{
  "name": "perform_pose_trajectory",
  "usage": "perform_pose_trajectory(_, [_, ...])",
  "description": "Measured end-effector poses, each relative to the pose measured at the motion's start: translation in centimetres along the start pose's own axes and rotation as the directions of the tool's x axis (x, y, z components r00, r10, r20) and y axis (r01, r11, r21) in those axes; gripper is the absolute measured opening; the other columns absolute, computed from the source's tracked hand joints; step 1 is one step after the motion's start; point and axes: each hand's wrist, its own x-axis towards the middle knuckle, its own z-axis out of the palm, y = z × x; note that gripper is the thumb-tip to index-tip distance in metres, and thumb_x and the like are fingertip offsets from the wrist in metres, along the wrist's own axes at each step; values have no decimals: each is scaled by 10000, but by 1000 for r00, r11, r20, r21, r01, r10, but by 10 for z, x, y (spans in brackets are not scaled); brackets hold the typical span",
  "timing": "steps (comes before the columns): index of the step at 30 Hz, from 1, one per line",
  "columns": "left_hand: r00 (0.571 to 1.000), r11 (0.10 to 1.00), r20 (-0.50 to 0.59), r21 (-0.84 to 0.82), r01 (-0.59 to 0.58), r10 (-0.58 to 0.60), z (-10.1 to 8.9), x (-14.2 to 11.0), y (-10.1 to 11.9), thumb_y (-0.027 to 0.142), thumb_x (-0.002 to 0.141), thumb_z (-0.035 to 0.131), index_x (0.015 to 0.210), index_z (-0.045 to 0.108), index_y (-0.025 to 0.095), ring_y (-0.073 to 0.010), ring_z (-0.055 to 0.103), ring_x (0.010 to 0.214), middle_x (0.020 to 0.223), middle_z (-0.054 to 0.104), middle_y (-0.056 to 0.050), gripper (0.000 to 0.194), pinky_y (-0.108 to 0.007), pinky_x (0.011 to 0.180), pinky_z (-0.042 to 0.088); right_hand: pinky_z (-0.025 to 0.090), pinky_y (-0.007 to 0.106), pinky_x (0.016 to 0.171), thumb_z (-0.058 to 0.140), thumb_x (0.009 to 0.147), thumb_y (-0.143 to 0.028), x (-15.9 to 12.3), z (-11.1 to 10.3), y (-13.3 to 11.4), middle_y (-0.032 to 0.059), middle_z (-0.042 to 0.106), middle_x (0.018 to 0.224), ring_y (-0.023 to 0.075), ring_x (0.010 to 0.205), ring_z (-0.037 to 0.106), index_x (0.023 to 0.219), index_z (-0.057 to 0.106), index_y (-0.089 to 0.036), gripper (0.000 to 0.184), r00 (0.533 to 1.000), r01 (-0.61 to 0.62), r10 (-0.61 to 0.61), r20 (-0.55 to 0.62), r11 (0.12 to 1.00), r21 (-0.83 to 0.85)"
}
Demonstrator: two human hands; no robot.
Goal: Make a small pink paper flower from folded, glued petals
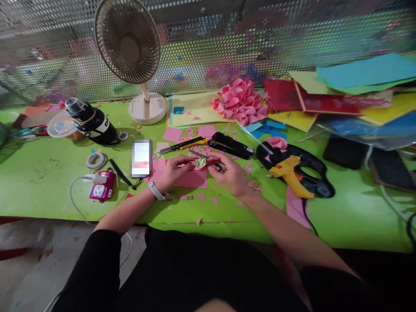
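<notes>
My left hand [175,171] and my right hand [227,173] meet over a pink paper sheet [191,178] on the green table [39,173]. Both pinch a small folded piece of green and pink paper [200,162] between their fingertips. The left wrist wears a white band [156,191]. Just beyond the hands lie a yellow utility knife [185,145], scissors [203,156] and a black stapler [232,146]. Pink paper scraps [208,200] are scattered round the sheet.
A yellow glue gun [292,173] rests on a black holder to the right. A phone [141,158], tape roll [96,160], pink charger [102,187] and black bottle [92,123] lie left. A fan [130,43], pink paper flowers [240,100] and stacked coloured sheets [357,95] stand behind.
</notes>
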Motion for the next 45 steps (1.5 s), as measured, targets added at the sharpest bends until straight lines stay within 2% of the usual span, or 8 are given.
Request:
perform_pose_trajectory(3, [999, 1000, -47, 27, -8, 10, 1, -1, 2, 263, 812, 735, 1004, 789, 148, -153, 690, 830, 967, 756, -99, 230, -261, 730, 581, 635, 363, 781, 623, 867, -169, -1, 3, 5, 54, 741, 1033, 187, 856, 713, 1236, 679, -267, 386, 998, -39, 37, 54, 998, 44])
perform_pose_trajectory(6, [998, 997, -18, -46, 67, -68, 2, -1, 5, 301, 801, 756, 1068, 778, 152, -150, 692, 807, 996, 764, -103, 306, -286, 756, 587, 636, 361, 789, 625, 871, -169, -3, 4, 8, 53, 731, 1025, 184, 863, 706, 1206, 699, -272, 359, 998, -49, 47, 31, 997, 64])
perform_pose_trajectory(10, [994, 992, -32, -71, 104, -107, 3, -2, 6, 317, 792, 764, 981, 790, 139, -143, 681, 769, 933, 765, -94, 261, -281, 737, 576, 639, 367, 790, 639, 871, -176, -4, 5, 7, 51, 725, 1021, 186, 869, 705, 1217, 695, -274, 365, 996, -83, 81, 29, 993, 85])
perform_pose_trajectory(14, [997, 996, -24, -32, 79, -80, 3, -2, 1, 305, 817, 731, 1051, 783, 156, -135, 668, 756, 945, 758, -90, 282, -279, 724, 562, 639, 364, 771, 645, 869, -185, -3, 5, 5, 55, 726, 1005, 182, 842, 699, 1147, 719, -261, 298, 997, -72, 70, 17, 994, 85])
perform_pose_trajectory(22, [994, 990, 7, 86, -109, 108, 0, 0, -2, 269, 837, 691, 1040, 792, 205, -141, 626, 781, 878, 727, -63, 236, -269, 721, 516, 636, 358, 786, 666, 868, -196, -4, 4, 4, 59, 732, 1032, 185, 875, 712, 1178, 714, -251, 318, 996, -83, 81, 20, 989, 123])
perform_pose_trajectory(26, [997, 1000, 71, -28, 10, -8, 0, -4, 9, 259, 869, 630, 1198, 737, 212, -157, 655, 862, 1037, 748, -76, 349, -274, 761, 532, 631, 377, 817, 661, 881, -193, -3, 2, 5, 56, 730, 1037, 191, 895, 711, 1163, 722, -260, 296, 999, -52, 51, 4, 994, 98])
perform_pose_trajectory(30, [993, 993, 70, -55, 104, -100, -3, -6, 19, 362, 908, 618, 1149, 757, 198, -177, 661, 896, 1083, 742, -86, 323, -280, 754, 540, 631, 402, 835, 643, 906, -219, -2, 2, 4, 59, 729, 1032, 198, 906, 710, 1170, 718, -263, 278, 1000, -2, 1, 5, 998, 66])
perform_pose_trajectory(45, [996, 995, 65, -76, 71, -66, -3, -6, 24, 340, 879, 676, 1034, 802, 205, -209, 643, 1010, 1076, 715, -90, 241, -333, 888, 512, 647, 412, 797, 627, 925, -206, -2, 1, -1, 80, 741, 1014, 217, 898, 711, 1146, 726, -233, 244, 994, 98, -102, -44, 990, -101])
